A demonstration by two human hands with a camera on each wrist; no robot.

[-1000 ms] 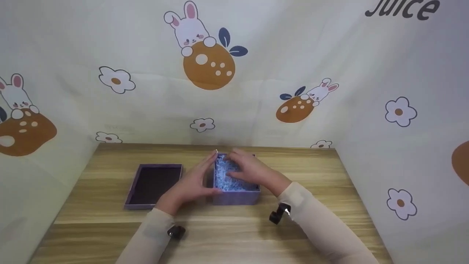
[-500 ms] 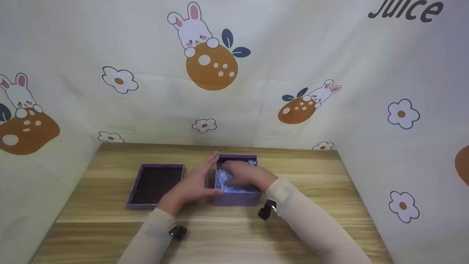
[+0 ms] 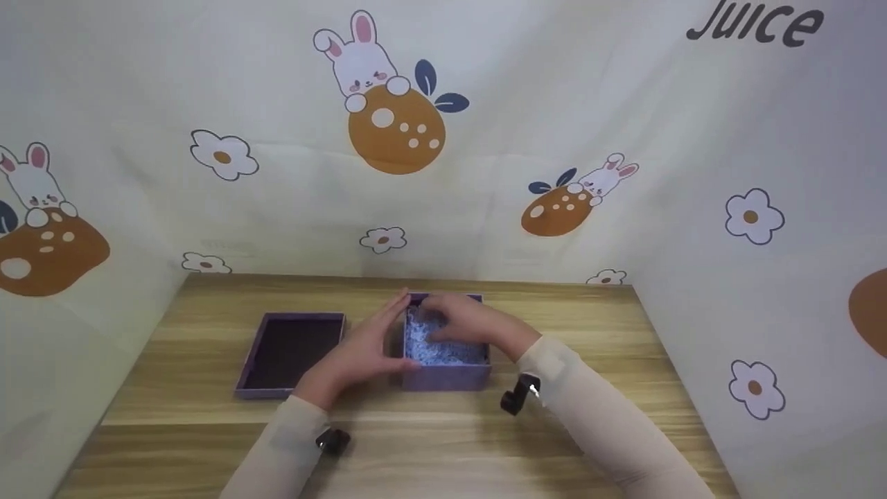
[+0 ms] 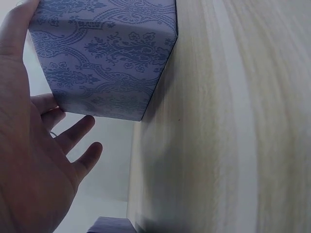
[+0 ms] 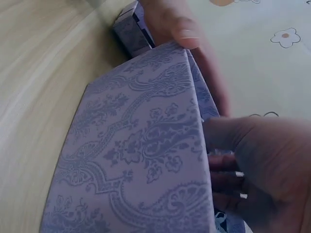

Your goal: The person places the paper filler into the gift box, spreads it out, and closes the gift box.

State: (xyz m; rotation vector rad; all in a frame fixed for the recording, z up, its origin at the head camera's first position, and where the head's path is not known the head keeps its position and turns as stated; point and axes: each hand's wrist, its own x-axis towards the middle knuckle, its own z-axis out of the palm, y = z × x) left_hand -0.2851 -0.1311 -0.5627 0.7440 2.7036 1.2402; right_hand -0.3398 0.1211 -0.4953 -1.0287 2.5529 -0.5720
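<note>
A lidless purple patterned box, filled with pale blue shredded paper, stands on the table. My left hand holds the box at its left side, thumb at the front corner and fingers reaching the back corner. In the left wrist view, that hand's fingers spread past the box's damask-printed wall. My right hand reaches over the right wall into the box, thumb and fingers apart above the shreds. The near wall hides its fingertips in the right wrist view.
Left of the box lies a shallow purple lid, dark inside, open side up, partly behind my left hand. The wood-grain table meets a cream curtain with rabbit and orange prints at the back and sides.
My right hand moved down and left into the paper, then rose slightly back. The paper sits lower at the box's back than before. My left hand keeps its place.
</note>
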